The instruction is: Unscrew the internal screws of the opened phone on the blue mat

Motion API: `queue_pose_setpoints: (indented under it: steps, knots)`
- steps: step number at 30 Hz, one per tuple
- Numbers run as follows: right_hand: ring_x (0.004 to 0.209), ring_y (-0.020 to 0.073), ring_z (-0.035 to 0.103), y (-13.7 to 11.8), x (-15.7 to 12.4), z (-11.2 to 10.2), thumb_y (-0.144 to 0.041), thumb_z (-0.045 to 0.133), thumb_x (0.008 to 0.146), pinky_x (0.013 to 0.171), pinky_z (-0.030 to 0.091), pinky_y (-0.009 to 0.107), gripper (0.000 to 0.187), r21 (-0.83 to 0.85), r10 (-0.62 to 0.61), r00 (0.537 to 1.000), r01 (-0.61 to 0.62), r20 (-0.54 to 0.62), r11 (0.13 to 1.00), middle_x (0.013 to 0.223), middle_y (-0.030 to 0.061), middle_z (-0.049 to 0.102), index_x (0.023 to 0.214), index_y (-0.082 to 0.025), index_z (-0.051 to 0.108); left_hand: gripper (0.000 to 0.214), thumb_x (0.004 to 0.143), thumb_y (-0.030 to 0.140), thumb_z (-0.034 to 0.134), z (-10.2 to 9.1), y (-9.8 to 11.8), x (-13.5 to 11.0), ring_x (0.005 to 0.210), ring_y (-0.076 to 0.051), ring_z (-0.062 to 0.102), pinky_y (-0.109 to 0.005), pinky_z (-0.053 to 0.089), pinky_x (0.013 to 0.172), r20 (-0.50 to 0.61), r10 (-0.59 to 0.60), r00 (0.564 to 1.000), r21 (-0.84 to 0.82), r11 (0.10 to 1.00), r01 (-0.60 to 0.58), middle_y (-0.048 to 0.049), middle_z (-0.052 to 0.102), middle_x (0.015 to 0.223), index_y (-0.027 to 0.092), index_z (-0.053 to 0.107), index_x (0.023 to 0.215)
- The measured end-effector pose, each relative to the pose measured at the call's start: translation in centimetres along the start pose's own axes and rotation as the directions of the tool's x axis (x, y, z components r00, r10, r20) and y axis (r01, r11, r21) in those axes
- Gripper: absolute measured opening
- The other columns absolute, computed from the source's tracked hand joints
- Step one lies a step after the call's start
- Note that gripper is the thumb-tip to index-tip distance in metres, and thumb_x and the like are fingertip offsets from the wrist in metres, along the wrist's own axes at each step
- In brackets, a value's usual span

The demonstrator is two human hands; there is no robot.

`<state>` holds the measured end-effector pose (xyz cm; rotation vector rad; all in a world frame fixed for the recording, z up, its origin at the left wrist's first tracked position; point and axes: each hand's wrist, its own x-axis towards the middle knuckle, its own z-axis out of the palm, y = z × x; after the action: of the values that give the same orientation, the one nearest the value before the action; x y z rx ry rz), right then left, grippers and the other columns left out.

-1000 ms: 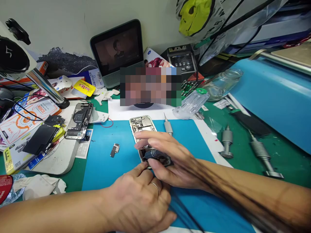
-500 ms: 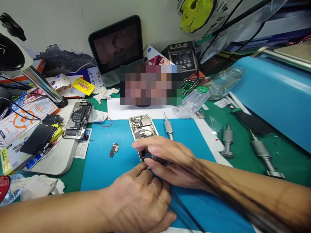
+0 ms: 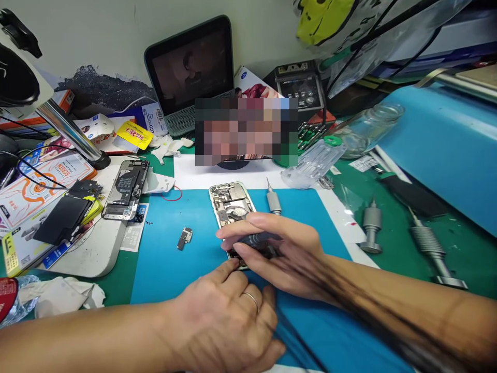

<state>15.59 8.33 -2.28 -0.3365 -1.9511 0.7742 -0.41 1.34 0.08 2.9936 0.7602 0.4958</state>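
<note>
On the blue mat lies the phone, its inner parts bare; a small part lies apart to its left. Opening it up looks done, but the phone is not closed, and how much work is left inside cannot be told. The right hand has its fingers closed around a grey tool over the phone's lower end, tip hidden. The left hand rests its index finger at the lower edge, other fingers curled; whether they grip anything is hidden. A screwdriver stands near the phone's right side.
</note>
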Motion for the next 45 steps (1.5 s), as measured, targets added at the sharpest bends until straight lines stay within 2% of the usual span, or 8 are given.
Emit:
queue_pose_setpoints:
  steps: [6,19,22,25,29,33,37,45]
  knots:
    - [0.088,0.0151,0.072,-0.2,0.1,0.1,0.002,0.053,0.086,0.059,0.065,0.022,0.07,0.082,0.068,0.993,-0.06,-0.098,0.995,0.107,0.005,0.07,0.144,-0.031,0.031,0.043,0.096,0.032,0.037,0.0,0.1,0.0,0.066,-0.021,0.059,-0.044,0.053,0.086,-0.022,-0.019,1.0,-0.008,1.0,0.019,-0.007,0.066,0.074,0.003,0.063,0.113]
    - [0.075,0.0129,0.071,-0.2,0.2,0.3,0.005,0.054,0.084,0.057,0.065,0.022,0.07,0.122,0.082,0.986,-0.065,-0.143,0.99,0.103,0.0048,0.07,0.141,-0.03,0.035,0.038,0.095,0.03,0.041,0.1,0.1,0.1,0.059,-0.02,0.058,-0.042,0.054,0.082,-0.1,-0.014,0.995,-0.02,1.0,0.012,-0.0056,0.063,0.067,0.004,0.068,0.103]
    - [0.073,0.0129,0.071,-0.5,0.2,0.1,0.005,0.055,0.082,0.061,0.065,0.023,0.07,0.078,0.052,0.978,-0.037,-0.204,0.996,0.099,0.0039,0.072,0.141,-0.029,0.037,0.028,0.092,0.027,0.048,-0.6,-0.6,0.3,0.051,-0.015,0.052,-0.032,0.053,0.068,-0.224,-0.005,0.974,-0.065,0.998,-0.01,-0.0011,0.055,0.058,0.008,0.069,0.088]
    - [0.08,0.0154,0.074,-0.8,0.2,-0.5,0.005,0.057,0.081,0.069,0.066,0.028,0.074,0.001,-0.036,0.978,0.037,-0.206,0.999,0.1,0.0041,0.073,0.143,-0.028,0.035,0.025,0.089,0.024,0.048,-1.0,-1.5,0.6,0.047,-0.014,0.043,-0.03,0.037,0.047,-0.271,-0.123,0.955,-0.17,0.982,0.078,0.0004,0.048,0.052,0.014,0.064,0.074]
    - [0.08,0.0175,0.075,-0.9,0.2,-1.2,0.005,0.058,0.08,0.071,0.067,0.031,0.075,0.009,-0.062,0.976,0.065,-0.207,0.998,0.1,0.0048,0.074,0.144,-0.027,0.035,0.019,0.089,0.024,0.055,-1.0,-2.6,0.7,0.052,-0.012,0.046,-0.028,0.033,0.052,-0.215,-0.42,0.882,-0.359,0.874,0.328,0.0018,0.053,0.058,0.017,0.058,0.072]
    - [0.08,0.0191,0.075,-1.1,0.4,-1.4,0.002,0.056,0.083,0.071,0.068,0.035,0.067,0.098,0.029,0.96,-0.002,-0.278,0.995,0.107,0.0039,0.074,0.139,-0.031,0.039,0.011,0.087,0.028,0.061,-1.0,-3.1,0.8,0.057,-0.011,0.05,-0.026,0.035,0.058,-0.098,-0.561,0.822,-0.419,0.773,0.477,0.0032,0.056,0.066,0.018,0.06,0.082]
    - [0.085,0.0194,0.076,-1.2,0.4,-1.2,0.001,0.056,0.085,0.077,0.068,0.037,0.064,0.186,0.067,0.953,-0.012,-0.294,0.982,0.114,0.0033,0.072,0.138,-0.032,0.04,0.014,0.088,0.031,0.063,-1.0,-3.1,0.8,0.059,-0.011,0.05,-0.026,0.033,0.057,-0.031,-0.577,0.816,-0.412,0.751,0.515,0.0028,0.057,0.068,0.017,0.061,0.084]
    - [0.085,0.0189,0.076,-1.4,0.1,-1.4,-0.005,0.056,0.089,0.076,0.067,0.036,0.061,0.173,0.108,0.964,-0.066,-0.244,0.983,0.113,0.0019,0.073,0.138,-0.036,0.037,0.008,0.093,0.021,0.059,-0.6,-3.4,0.4,0.065,-0.011,0.06,-0.026,0.038,0.062,-0.073,-0.495,0.866,-0.441,0.795,0.417,0.0029,0.066,0.074,0.019,0.067,0.091]
